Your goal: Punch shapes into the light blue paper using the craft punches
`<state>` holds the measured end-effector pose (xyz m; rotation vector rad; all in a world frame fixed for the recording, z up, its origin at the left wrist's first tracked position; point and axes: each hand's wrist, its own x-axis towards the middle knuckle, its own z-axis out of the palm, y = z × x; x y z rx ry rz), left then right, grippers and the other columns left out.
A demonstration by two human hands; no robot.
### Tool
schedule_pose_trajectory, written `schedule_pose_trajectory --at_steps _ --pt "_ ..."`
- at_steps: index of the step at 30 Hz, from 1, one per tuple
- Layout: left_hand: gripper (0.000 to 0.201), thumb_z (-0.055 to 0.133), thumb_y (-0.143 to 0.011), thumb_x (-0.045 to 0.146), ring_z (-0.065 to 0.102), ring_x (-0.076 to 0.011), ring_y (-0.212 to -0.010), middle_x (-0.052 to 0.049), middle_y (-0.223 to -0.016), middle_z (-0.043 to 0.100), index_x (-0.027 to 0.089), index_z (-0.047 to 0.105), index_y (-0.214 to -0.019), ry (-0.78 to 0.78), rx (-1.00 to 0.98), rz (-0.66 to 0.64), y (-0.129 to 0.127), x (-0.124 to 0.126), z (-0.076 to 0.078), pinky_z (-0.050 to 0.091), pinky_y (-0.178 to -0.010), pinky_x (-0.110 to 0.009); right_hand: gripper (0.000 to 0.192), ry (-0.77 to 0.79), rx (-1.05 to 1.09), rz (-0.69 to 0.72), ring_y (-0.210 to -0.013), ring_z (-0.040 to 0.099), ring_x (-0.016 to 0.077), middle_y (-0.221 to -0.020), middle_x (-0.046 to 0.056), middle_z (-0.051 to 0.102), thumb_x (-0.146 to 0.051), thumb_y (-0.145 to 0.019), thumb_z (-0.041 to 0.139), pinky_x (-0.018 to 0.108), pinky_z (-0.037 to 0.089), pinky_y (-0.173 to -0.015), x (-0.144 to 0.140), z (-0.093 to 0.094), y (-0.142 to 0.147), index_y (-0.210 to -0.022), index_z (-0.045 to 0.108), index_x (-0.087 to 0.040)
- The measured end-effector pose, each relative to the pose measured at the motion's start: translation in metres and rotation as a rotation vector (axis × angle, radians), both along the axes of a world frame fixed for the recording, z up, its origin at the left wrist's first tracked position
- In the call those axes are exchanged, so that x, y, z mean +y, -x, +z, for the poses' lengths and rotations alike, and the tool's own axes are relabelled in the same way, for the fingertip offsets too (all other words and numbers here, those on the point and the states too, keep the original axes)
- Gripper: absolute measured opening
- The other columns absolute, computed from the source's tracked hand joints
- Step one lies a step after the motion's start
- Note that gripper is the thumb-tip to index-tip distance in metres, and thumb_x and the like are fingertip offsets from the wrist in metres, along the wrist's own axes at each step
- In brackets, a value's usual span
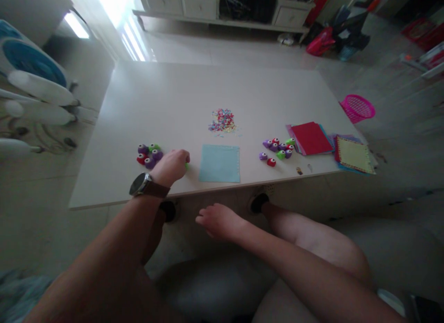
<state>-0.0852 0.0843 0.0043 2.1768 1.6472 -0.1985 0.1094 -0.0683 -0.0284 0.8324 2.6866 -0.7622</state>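
The left hand (170, 166) is curled around a small green punch (187, 165) on the table (173, 96), just left of the blue paper (219, 163). The right hand (219, 220) hangs loose below the table edge, holding nothing. The punch looks just picked; next it needs sliding onto the paper's edge.

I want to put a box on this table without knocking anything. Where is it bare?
The far half of the table, beyond the confetti pile, is bare, as is the left edge past the left punches. The near right is crowded: right punches, paper stacks.
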Motion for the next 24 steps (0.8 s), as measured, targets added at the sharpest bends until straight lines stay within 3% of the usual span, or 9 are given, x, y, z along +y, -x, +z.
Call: schedule_pose_trajectory --at_steps 7,14,24 --pt "0.04 0.052 -0.083 0.007 0.065 -0.0304 -0.119 -0.015 -0.118 0.072 0.016 0.075 -0.115 -0.132 -0.016 -0.103 -0.006 -0.005 0.004 0.051 -0.108 -0.041 0.018 0.003 -0.02 -0.001 -0.102 0.074 0.0296 -0.113 0.009 0.074 -0.019 -0.098 0.064 0.044 0.06 -0.08 0.002 0.005 0.001 -0.114 0.07 -0.015" --pt "0.032 0.06 -0.087 0.015 0.07 -0.0291 -0.111 -0.013 -0.116 0.074 0.019 0.073 -0.116 -0.026 -0.048 -0.049 -0.013 -0.012 0.0 0.054 -0.1 -0.039 0.018 0.009 -0.048 0.003 -0.102 0.075 0.0301 -0.113 0.01 0.075 -0.021 -0.099 0.065 0.044 0.061 -0.08 0.003 0.007 0.003 -0.115 0.071 -0.014" --pt "0.031 0.064 -0.087 0.025 0.072 -0.0285 -0.103 -0.013 -0.108 0.077 0.018 0.074 -0.116 -0.025 0.01 -0.021 0.006 -0.004 -0.003 0.055 -0.094 -0.036 0.017 0.038 -0.044 -0.011 -0.103 0.075 0.0285 -0.113 0.01 0.076 -0.019 -0.098 0.066 0.042 0.059 -0.084 0.0 0.002 0.0 -0.114 0.072 -0.015"
